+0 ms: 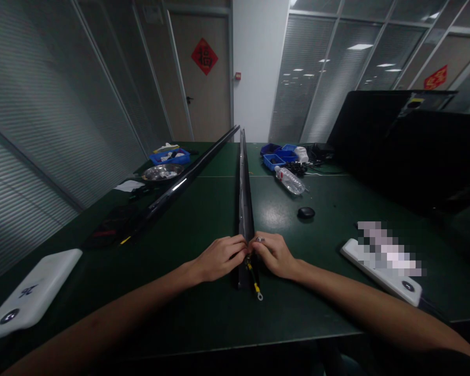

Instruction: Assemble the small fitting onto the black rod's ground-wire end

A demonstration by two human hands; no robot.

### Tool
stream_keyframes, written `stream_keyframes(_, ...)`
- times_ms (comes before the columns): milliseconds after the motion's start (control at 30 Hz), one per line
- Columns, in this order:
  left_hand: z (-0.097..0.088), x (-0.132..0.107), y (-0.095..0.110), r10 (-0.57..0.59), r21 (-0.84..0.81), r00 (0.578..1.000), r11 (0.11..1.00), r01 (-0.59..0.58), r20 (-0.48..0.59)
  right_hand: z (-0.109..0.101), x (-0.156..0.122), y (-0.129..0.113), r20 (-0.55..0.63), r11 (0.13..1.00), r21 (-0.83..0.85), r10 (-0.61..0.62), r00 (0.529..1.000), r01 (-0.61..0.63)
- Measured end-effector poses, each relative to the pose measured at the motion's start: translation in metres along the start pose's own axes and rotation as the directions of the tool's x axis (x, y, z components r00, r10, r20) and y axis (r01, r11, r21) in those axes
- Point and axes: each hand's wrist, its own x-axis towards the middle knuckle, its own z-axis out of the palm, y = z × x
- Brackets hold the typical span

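A long dark channel-shaped strip (242,198) lies lengthwise on the green table, its near end in front of me. My left hand (223,256) is closed at the strip's left edge, fingertips pressed together. Opposite it, my right hand (276,253) pinches with thumb and forefinger, and the two hands meet over the channel. What the fingertips hold is hidden. Just below them, a short dark wire with yellow sleeving (254,279) comes out and ends in a metal ring terminal (260,296).
A second long strip (180,183) runs diagonally on the left. Farther back are a metal bowl (162,172), blue bins (274,161), a plastic bottle (290,181) and a mouse (306,213). White devices (35,292) flank me; dark monitors (407,151) stand right.
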Motion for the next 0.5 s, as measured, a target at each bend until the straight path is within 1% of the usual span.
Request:
stream_keyframes(267, 0.001, -0.0007, -0.0003, -0.004, 0.026, 1.0, 1.0, 0.004, 0.009, -0.0019, 0.0013, -0.0001, 0.036, 0.998, 0.061, -0.003, 0.999, 0.001)
stream_keyframes(400, 0.0023, -0.0007, -0.0016, 0.003, 0.036, 1.0, 0.999, -0.003, -0.003, 0.0003, -0.0005, 0.0003, -0.009, 1.0, -0.005, -0.001, 1.0, 0.001)
stream_keyframes(500, 0.0013, -0.0001, -0.0008, 0.0, 0.018, 1.0, 1.0, 0.0, -0.001, 0.0012, -0.001, 0.0007, -0.005, 1.0, -0.028, 0.006, 1.0, -0.006)
